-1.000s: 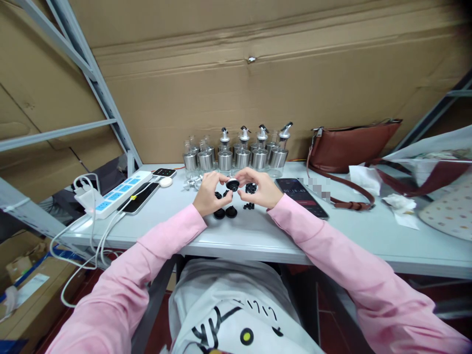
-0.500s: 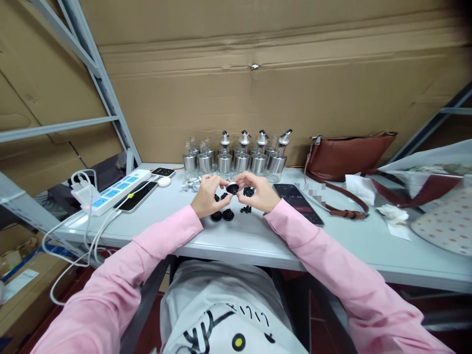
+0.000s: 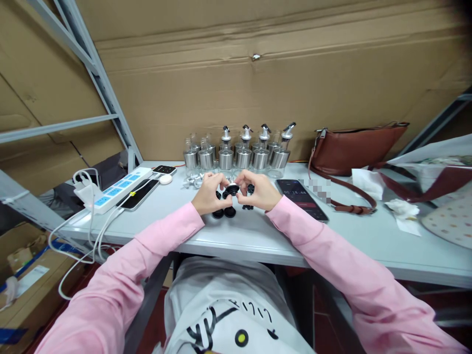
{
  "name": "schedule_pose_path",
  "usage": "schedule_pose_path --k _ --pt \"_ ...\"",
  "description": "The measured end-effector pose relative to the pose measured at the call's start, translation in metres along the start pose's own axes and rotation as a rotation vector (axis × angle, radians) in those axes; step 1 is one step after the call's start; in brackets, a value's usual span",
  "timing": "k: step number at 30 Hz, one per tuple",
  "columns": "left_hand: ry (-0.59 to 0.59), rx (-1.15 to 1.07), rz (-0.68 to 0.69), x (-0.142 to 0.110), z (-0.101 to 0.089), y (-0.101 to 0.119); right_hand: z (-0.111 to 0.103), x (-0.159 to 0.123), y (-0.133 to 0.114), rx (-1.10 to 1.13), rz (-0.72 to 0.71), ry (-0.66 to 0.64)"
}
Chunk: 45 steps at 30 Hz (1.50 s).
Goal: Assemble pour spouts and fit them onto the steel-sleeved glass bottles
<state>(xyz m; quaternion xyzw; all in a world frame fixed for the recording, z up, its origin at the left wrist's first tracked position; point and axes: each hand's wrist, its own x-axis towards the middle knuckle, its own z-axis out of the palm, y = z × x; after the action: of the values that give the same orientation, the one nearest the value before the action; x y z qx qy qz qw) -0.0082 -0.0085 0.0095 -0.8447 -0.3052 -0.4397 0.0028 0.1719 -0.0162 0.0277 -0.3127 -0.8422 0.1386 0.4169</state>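
Observation:
Between my two hands is a black ribbed stopper with a silvery rim (image 3: 232,189), held above the table. My left hand (image 3: 211,193) pinches it from the left with thumb and fingers. From the right, my right hand (image 3: 257,190) grips the same stopper between thumb and fingertips. Just below lie more black stoppers (image 3: 229,212), partly covered by my left hand. Small black pieces (image 3: 248,207) lie beneath my right hand, partly hidden by it. Silvery spout parts (image 3: 193,181) rest on the table beyond my left hand.
Several glass bottles with steel sleeves (image 3: 225,159) line the back, some topped with pourers. On the left are a power strip (image 3: 121,191) and a phone (image 3: 139,194). A phone with a timer (image 3: 300,199), a brown bag (image 3: 354,150) and crumpled tissue (image 3: 401,209) occupy the right.
Both hands stay on the stopper, and their fingers have closed in tighter around it. The camera view has shifted slightly; the things on the table look unmoved.

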Motion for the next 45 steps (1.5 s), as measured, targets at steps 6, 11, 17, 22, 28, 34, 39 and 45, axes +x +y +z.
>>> schedule_pose_path --k 6,11,17,22,28,34,39,45 --pt "-0.012 -0.028 -0.027 0.001 -0.001 0.001 0.001 0.000 0.001 -0.017 0.008 -0.010" --pt "-0.029 -0.046 -0.040 0.000 -0.001 0.000 0.002 -0.001 0.000 0.015 0.029 -0.022" --pt "-0.022 -0.068 0.000 0.009 -0.006 0.000 -0.002 0.003 -0.004 0.056 0.044 0.011" --pt "0.000 -0.063 0.072 0.016 -0.008 -0.003 -0.003 0.006 0.001 0.116 0.054 0.058" --pt "0.053 0.062 0.221 0.009 0.000 -0.013 -0.004 0.009 0.011 0.238 0.077 0.086" --pt "0.054 0.104 0.262 0.005 0.003 -0.021 -0.026 0.010 0.023 -0.042 0.122 -0.059" --pt "0.056 0.075 0.254 0.004 0.002 -0.022 -0.040 0.008 0.049 -0.515 0.372 -0.267" --pt "0.027 0.097 0.280 0.002 0.001 -0.019 -0.039 0.003 0.064 -0.529 0.506 -0.404"
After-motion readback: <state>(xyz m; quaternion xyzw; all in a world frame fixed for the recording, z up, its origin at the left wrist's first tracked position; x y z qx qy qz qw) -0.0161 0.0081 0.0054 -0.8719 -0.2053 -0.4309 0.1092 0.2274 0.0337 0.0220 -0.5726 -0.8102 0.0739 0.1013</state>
